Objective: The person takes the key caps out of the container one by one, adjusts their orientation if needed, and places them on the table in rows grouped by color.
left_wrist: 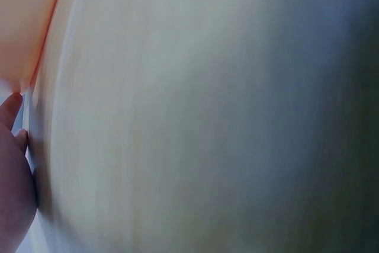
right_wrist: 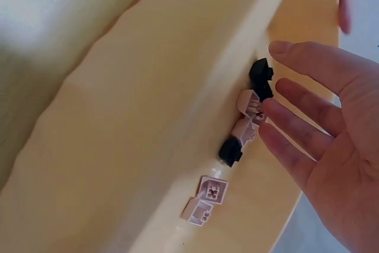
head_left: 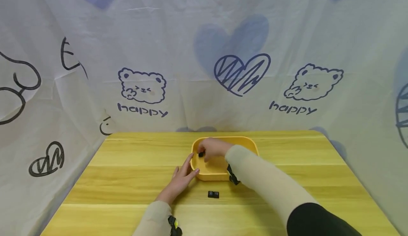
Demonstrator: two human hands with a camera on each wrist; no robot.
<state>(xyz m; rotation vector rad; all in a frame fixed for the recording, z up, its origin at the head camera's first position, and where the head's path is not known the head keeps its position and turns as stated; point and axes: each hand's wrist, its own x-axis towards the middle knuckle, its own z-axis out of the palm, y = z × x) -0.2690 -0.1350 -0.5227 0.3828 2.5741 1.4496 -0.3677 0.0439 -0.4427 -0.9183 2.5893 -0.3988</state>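
My right hand (head_left: pixel 213 148) reaches into a yellow tray (head_left: pixel 220 177), its thumb and fingers apart. In the right wrist view its fingertips are right at a row of small keycaps. Among them are a black keycap (right_wrist: pixel 259 74) near the thumb, a pale pink keycap (right_wrist: pixel 249 102) by the fingers and another black keycap (right_wrist: pixel 230 151) below. Two more pink keycaps, one of them a hollow-side-up keycap (right_wrist: pixel 212 190), lie a little apart. My left hand (head_left: pixel 180 181) rests against the tray's left side with spread fingers, the thumb at the front corner.
A pair of black keycaps (head_left: pixel 213 194) lies side by side on the wooden table (head_left: pixel 140 179), in front of the tray. Behind the table hangs a white cloth (head_left: pixel 191 97) with hearts and bears drawn on it; it also borders both sides.
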